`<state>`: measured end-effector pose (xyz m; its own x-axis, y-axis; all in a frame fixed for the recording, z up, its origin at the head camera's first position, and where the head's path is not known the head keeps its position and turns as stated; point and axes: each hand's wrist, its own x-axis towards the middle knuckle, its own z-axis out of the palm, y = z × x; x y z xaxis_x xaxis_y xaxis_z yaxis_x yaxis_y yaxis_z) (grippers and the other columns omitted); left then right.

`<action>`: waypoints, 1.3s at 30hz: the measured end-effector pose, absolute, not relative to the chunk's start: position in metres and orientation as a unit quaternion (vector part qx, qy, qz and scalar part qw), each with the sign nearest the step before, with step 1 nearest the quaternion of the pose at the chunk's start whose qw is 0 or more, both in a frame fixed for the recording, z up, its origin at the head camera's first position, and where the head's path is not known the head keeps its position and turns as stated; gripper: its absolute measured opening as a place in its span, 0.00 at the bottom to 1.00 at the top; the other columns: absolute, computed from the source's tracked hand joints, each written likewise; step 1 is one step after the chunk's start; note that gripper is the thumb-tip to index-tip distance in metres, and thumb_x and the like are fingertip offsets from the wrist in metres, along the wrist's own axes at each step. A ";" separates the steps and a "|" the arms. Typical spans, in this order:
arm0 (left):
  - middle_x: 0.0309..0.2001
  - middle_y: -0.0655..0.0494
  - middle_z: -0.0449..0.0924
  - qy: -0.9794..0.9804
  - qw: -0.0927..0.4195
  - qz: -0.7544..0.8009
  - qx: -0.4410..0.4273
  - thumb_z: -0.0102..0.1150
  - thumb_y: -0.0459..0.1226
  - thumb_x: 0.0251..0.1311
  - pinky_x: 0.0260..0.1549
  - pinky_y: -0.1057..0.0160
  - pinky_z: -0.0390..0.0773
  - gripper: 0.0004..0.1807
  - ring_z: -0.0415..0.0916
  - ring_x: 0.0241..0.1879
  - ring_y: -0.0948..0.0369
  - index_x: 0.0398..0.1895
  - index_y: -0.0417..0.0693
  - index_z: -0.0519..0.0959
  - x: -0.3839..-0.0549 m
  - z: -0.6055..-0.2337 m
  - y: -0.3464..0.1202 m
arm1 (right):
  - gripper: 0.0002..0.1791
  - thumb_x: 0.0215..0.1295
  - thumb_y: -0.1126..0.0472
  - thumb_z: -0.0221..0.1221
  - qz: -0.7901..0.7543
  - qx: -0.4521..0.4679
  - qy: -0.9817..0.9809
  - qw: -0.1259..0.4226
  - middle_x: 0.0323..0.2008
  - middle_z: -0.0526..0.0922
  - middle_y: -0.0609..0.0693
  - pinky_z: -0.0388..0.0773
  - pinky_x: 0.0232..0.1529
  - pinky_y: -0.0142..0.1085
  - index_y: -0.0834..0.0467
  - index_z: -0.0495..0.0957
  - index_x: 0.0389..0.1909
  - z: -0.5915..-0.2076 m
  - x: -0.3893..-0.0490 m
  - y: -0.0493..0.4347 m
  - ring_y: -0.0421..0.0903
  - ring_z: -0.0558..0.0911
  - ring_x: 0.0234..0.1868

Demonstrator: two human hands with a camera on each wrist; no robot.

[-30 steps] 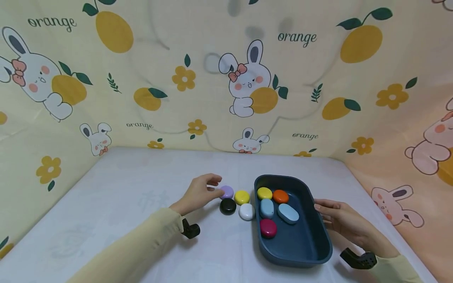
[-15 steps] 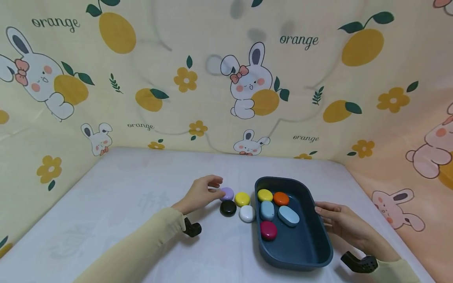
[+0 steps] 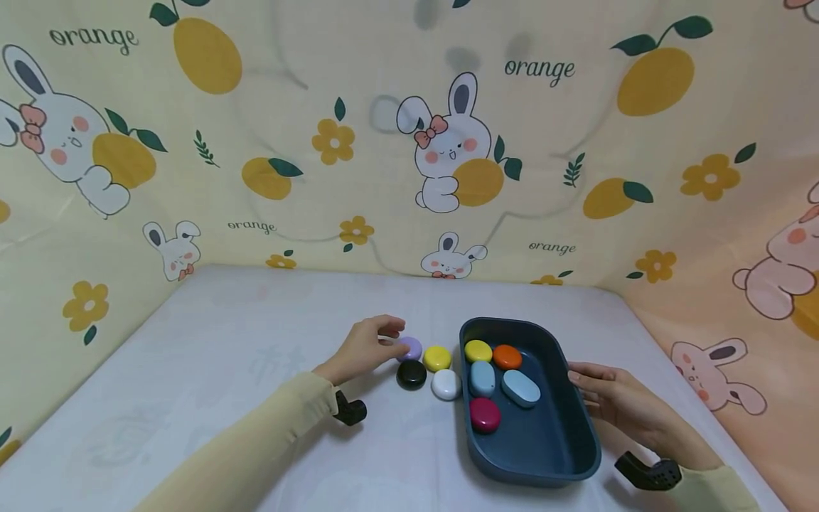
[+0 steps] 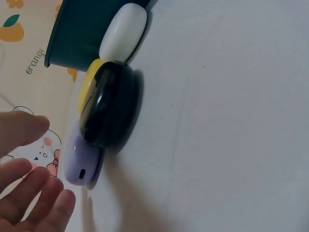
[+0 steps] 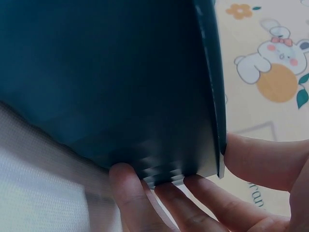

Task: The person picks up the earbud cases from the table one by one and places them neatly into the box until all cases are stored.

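Observation:
My left hand hovers beside a lavender rounded case. In the left wrist view its thumb and loosely bent fingers stand apart, with no contact on the case, which shows a small dark slot. Next to it lie a glossy black case, a yellow one and a white one. My right hand holds the right side of a dark blue tray, thumb at the rim and fingertips against the outer wall.
Inside the tray sit a yellow piece, an orange one, two light blue ovals and a crimson one. A white cloth covers the table. Printed rabbit-and-orange fabric hangs behind and at both sides.
The left hand has shifted very slightly to the right beside the lavender case. The right hand, the tray and the pieces have kept their places.

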<state>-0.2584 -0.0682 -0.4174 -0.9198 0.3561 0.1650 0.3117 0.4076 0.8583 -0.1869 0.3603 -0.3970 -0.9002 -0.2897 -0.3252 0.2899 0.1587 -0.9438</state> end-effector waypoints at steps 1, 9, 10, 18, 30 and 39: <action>0.55 0.44 0.78 0.840 0.024 0.505 0.198 0.69 0.36 0.58 0.51 0.60 0.78 0.26 0.76 0.53 0.51 0.59 0.35 0.75 -0.259 -0.417 -0.068 | 0.35 0.75 0.54 0.54 -0.649 0.000 0.728 0.223 0.60 0.76 0.52 0.74 0.57 0.52 0.70 0.55 0.73 -0.397 -0.187 0.360 0.51 0.79 0.56; 0.56 0.43 0.77 0.841 0.024 0.505 0.193 0.69 0.37 0.59 0.51 0.59 0.78 0.26 0.76 0.53 0.50 0.59 0.35 0.75 -0.261 -0.420 -0.067 | 0.37 0.75 0.53 0.54 -0.641 0.003 0.734 0.223 0.61 0.75 0.53 0.74 0.57 0.50 0.71 0.52 0.73 -0.396 -0.187 0.360 0.51 0.79 0.56; 0.56 0.43 0.77 0.842 0.025 0.505 0.191 0.69 0.37 0.59 0.51 0.59 0.78 0.26 0.76 0.53 0.51 0.59 0.35 0.75 -0.261 -0.421 -0.067 | 0.38 0.74 0.53 0.55 -0.640 0.005 0.736 0.222 0.61 0.75 0.54 0.74 0.57 0.51 0.71 0.52 0.73 -0.397 -0.187 0.359 0.51 0.79 0.56; 0.55 0.44 0.78 0.841 0.027 0.505 0.191 0.69 0.37 0.59 0.51 0.59 0.78 0.26 0.76 0.53 0.50 0.59 0.35 0.75 -0.263 -0.423 -0.066 | 0.35 0.74 0.53 0.55 -0.643 0.006 0.734 0.218 0.60 0.76 0.53 0.74 0.57 0.52 0.69 0.56 0.72 -0.397 -0.186 0.359 0.51 0.79 0.55; 0.54 0.43 0.79 0.846 0.034 0.497 0.188 0.70 0.37 0.57 0.51 0.59 0.78 0.26 0.78 0.52 0.51 0.57 0.34 0.76 -0.263 -0.426 -0.064 | 0.35 0.74 0.54 0.54 -0.651 0.003 0.726 0.221 0.59 0.77 0.53 0.75 0.56 0.51 0.69 0.56 0.72 -0.397 -0.186 0.360 0.51 0.79 0.55; 0.52 0.43 0.80 0.845 0.032 0.498 0.193 0.72 0.35 0.55 0.50 0.59 0.79 0.27 0.79 0.50 0.51 0.56 0.32 0.77 -0.265 -0.427 -0.062 | 0.36 0.74 0.54 0.55 -0.646 0.003 0.732 0.215 0.59 0.77 0.53 0.75 0.56 0.50 0.71 0.54 0.72 -0.398 -0.186 0.360 0.52 0.79 0.54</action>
